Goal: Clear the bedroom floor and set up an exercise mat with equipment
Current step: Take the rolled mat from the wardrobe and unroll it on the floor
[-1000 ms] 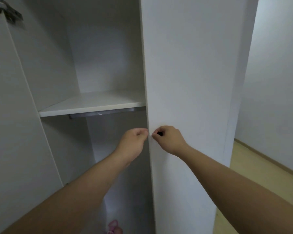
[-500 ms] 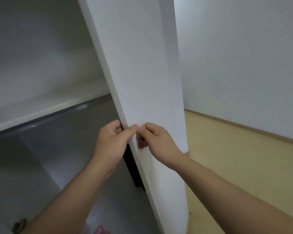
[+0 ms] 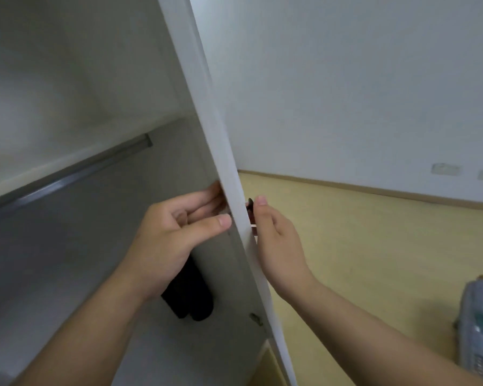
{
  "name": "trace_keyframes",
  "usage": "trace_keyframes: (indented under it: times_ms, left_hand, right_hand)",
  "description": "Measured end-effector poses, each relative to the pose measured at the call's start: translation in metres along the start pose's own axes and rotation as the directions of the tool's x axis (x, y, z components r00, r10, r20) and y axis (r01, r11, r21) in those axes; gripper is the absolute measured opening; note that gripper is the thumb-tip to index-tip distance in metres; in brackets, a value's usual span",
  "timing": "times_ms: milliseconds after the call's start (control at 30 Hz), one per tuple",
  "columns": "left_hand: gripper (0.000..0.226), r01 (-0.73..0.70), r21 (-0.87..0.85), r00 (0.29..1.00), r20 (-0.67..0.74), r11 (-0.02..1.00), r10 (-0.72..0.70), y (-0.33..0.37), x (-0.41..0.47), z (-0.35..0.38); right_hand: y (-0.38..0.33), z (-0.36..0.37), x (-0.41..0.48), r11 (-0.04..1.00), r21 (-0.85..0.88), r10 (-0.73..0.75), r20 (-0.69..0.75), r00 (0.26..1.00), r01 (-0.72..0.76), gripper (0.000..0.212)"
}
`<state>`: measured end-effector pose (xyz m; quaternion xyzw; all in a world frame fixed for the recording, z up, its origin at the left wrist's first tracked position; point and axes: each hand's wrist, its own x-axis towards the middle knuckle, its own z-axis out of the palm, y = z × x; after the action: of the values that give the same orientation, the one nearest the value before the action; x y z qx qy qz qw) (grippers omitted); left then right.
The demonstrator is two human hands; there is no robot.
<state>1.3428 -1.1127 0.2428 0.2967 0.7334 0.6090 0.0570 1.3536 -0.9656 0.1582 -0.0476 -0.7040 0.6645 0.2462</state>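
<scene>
the task looks barely begun: no mat is laid out anywhere in view, and the work is at the wardrobe. at far left its shelf sits over a metal hanging rail, both bare as far as can be seen. the left hand reaches inside with fingers nearly straight, tips against the inner face of the wardrobe door; whether they pinch anything there i cannot tell. low behind that wrist stands a dark rolled object, leaning near the wardrobe's inner wall. it may be the exercise mat or some equipment, but it is too blurred to say. on the door's outer side the right hand grips the dark door handle, thumb up along it and fingers curled out of sight.

the yellow floor beyond is mostly bare, with a bluish plastic package lying at the right edge, so clearing is likely not finished. fetching gear, unrolling the mat and arranging equipment all remain.

the package shows a small pale label low down, unreadable. two wall sockets carry no visible writing.
</scene>
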Motion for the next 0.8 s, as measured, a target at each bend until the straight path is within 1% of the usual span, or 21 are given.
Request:
trace_keyframes:
  times_ms: [33,200,300,367,433,500,633,700,800]
  left_hand:
    - [0.065,0.001,0.004,1.0,0.025,1.0,-0.001,-0.004,0.008,0.005]
    - [0.077,0.005,-0.008,0.994,0.105,1.0,-0.004,-0.015,0.046,0.036]
    - [0.082,0.023,-0.043,0.989,0.146,0.999,-0.016,-0.019,0.066,0.058]
    - [0.081,0.034,-0.063,0.987,0.158,0.997,-0.023,-0.021,0.082,0.073]
    - [0.076,0.039,-0.069,0.985,0.172,0.997,-0.026,-0.023,0.096,0.084]
    - [0.076,0.038,-0.07,0.983,0.18,0.997,-0.025,-0.024,0.109,0.094]
    - [0.077,0.041,-0.064,0.981,0.193,0.997,-0.028,-0.027,0.131,0.108]
    - [0.079,0.039,-0.065,0.98,0.197,0.997,-0.025,-0.027,0.141,0.115]
    - [0.081,0.038,-0.057,0.982,0.188,0.998,-0.026,-0.026,0.151,0.124]
  right_hand:
    - [0.002,-0.008,-0.001,1.0,-0.008,0.001,-0.062,0.998,-0.002,0.054]
    - [0.014,-0.04,0.001,0.998,-0.012,-0.058,-0.279,0.959,0.057,0.054]
    - [0.023,-0.054,0.01,0.996,-0.063,-0.08,-0.359,0.93,0.061,0.048]
    - [0.031,-0.066,0.021,0.991,-0.129,-0.085,-0.389,0.917,0.037,0.041]
    - [0.036,-0.076,0.032,0.974,-0.225,-0.084,-0.386,0.919,-0.005,0.035]
    - [0.039,-0.087,0.044,0.943,-0.327,-0.064,-0.353,0.934,-0.059,0.03]
    - [0.041,-0.113,0.069,0.836,-0.532,-0.024,-0.284,0.959,-0.137,0.021]
    - [0.039,-0.123,0.08,0.793,-0.59,-0.001,-0.251,0.968,-0.152,0.023]
    - [0.035,-0.131,0.09,0.735,-0.656,0.011,-0.242,0.97,-0.172,0.028]
